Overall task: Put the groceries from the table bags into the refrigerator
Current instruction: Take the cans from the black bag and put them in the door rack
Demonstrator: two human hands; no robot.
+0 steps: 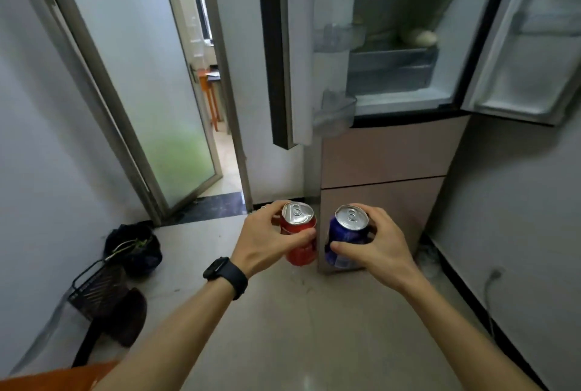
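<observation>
My left hand (267, 241) grips a red drink can (300, 249) upright, silver top showing. Beside it my right hand (382, 247) grips a blue drink can (344, 235), also upright. Both cans are held side by side, apart, low in front of the refrigerator (383, 151). Its two upper doors stand open: the left door (298, 45) with clear door bins, the right door (531, 54) swung out to the right. Inside, shelves and a drawer show, with a pale round item (423, 37) on a shelf. The lower drawers are shut.
A black bag with green stems (133, 247) and a dark dustpan with a broom (100, 293) lie on the floor at the left wall. A frosted glass door (151, 86) stands ajar at the left. A grey wall (518, 202) with a cable runs along the right.
</observation>
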